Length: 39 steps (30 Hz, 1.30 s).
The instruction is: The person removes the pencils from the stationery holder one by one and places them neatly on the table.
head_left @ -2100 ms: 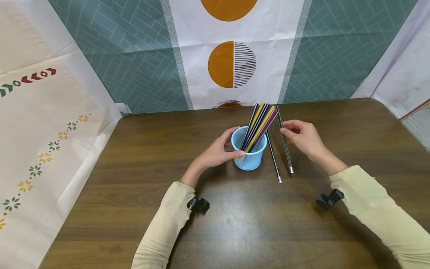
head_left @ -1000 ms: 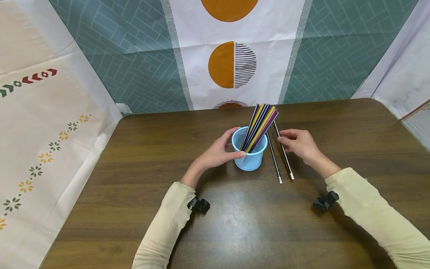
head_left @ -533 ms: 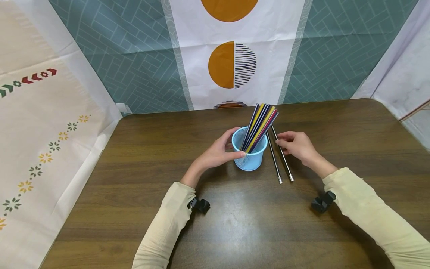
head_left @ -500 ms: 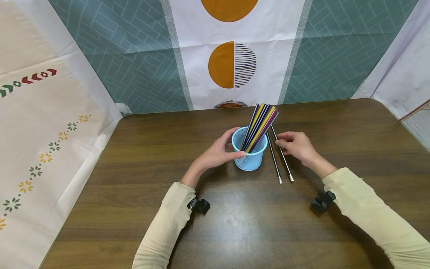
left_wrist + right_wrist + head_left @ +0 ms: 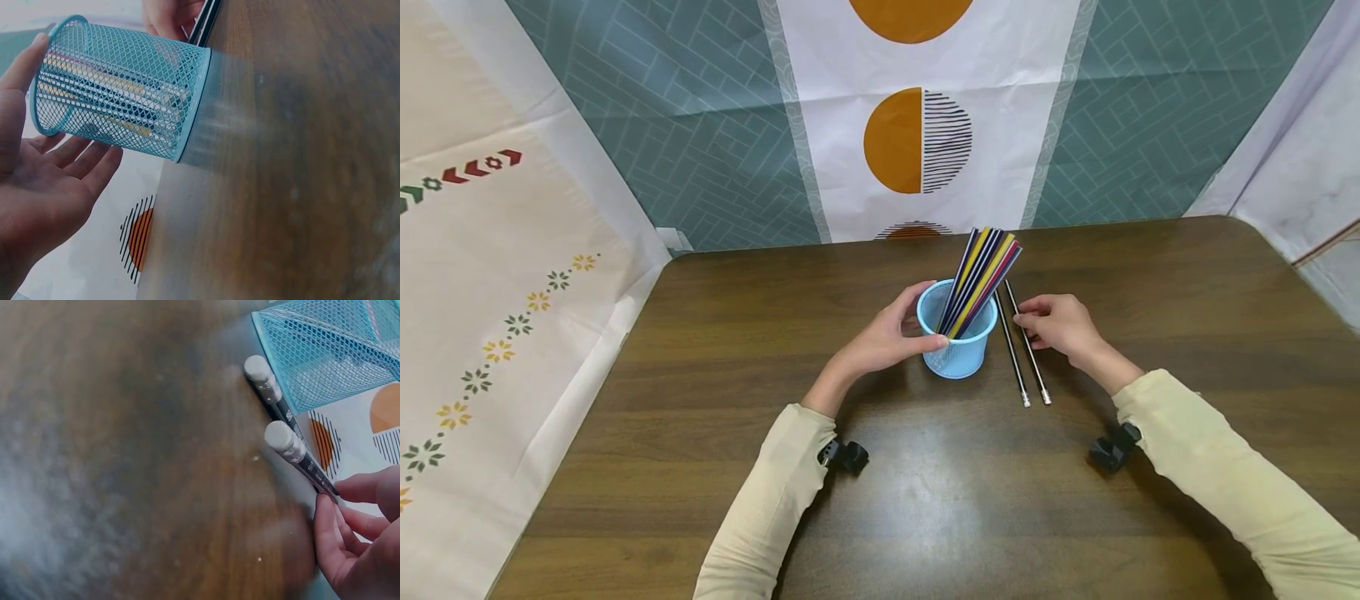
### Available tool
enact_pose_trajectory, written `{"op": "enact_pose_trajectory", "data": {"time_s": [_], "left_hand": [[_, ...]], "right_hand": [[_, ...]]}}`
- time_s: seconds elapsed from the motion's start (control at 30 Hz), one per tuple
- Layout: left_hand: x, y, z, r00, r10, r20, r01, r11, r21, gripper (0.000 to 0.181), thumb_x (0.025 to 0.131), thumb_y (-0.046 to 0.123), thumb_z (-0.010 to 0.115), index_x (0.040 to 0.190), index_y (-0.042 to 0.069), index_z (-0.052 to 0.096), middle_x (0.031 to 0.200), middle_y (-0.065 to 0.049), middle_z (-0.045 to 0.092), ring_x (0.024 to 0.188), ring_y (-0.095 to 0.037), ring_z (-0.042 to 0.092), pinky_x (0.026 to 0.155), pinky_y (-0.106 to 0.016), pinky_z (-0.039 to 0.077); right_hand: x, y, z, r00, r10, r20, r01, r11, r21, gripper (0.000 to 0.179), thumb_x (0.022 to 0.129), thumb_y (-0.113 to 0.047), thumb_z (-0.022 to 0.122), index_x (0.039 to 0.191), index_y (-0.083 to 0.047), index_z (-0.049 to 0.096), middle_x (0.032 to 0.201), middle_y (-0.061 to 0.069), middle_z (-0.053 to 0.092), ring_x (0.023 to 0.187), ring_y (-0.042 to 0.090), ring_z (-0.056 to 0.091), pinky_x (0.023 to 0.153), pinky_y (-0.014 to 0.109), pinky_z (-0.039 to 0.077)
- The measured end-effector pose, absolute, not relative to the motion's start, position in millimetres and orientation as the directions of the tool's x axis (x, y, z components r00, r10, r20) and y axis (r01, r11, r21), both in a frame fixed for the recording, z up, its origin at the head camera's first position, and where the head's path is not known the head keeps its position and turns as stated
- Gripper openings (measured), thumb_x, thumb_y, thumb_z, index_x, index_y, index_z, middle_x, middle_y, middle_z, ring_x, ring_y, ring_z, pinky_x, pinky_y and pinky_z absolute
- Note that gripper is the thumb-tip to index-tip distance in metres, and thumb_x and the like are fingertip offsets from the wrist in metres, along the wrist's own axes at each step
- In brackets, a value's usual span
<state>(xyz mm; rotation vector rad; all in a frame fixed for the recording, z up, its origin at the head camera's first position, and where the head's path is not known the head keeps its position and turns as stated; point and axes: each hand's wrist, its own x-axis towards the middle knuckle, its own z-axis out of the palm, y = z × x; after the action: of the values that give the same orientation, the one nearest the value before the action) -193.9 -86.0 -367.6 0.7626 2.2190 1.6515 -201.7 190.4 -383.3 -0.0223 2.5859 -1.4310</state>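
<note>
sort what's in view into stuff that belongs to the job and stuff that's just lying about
Part of the job, by the look of it:
blue mesh cup, held in the left grip
multicoloured bundle leaning inside it
pencil pinched by the right grip
second pencil, beside the cup

Likely just surroundings:
circle-print hanging
flowered cloth
table, merely the work surface

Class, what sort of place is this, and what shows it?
Probably an indoor desk area: a wood-grain table, a patterned hanging behind it, and a blue mesh cup with two pencils beside it.
</note>
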Motion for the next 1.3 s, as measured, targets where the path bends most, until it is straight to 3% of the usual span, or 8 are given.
{"op": "enact_pose_trajectory", "data": {"time_s": [0.6, 1.3], "left_hand": [[-194.8, -85.5, -367.4, -0.830, 0.552, 0.080, 0.239, 0.223, 0.945, 0.077, 0.086, 0.008, 0.073, 0.148, 0.007, 0.027, 0.142, -0.011, 0.043, 0.126, -0.022, 0.047, 0.103, -0.029, 0.041], [-194.0, -84.8, -370.2, -0.830, 0.550, 0.091, 0.251, 0.224, 0.942, 0.077, 0.086, 0.008, 0.073, 0.148, 0.007, 0.028, 0.141, -0.012, 0.044, 0.124, -0.023, 0.049, 0.102, -0.030, 0.042]], "right_hand": [[-199.4, 182.2, -389.7, -0.996, -0.026, -0.091, 0.058, 0.592, -0.804, 0.029, 0.095, -0.011, 0.062, 0.113, 0.010, 0.062, 0.100, 0.022, 0.061, 0.081, 0.024, 0.057, 0.056, 0.021, 0.054], [-195.7, 182.7, -390.2, -0.998, -0.023, -0.062, 0.034, 0.623, -0.781, 0.029, 0.094, -0.012, 0.063, 0.113, 0.010, 0.061, 0.103, 0.024, 0.062, 0.081, 0.027, 0.060, 0.057, 0.022, 0.055]]}}
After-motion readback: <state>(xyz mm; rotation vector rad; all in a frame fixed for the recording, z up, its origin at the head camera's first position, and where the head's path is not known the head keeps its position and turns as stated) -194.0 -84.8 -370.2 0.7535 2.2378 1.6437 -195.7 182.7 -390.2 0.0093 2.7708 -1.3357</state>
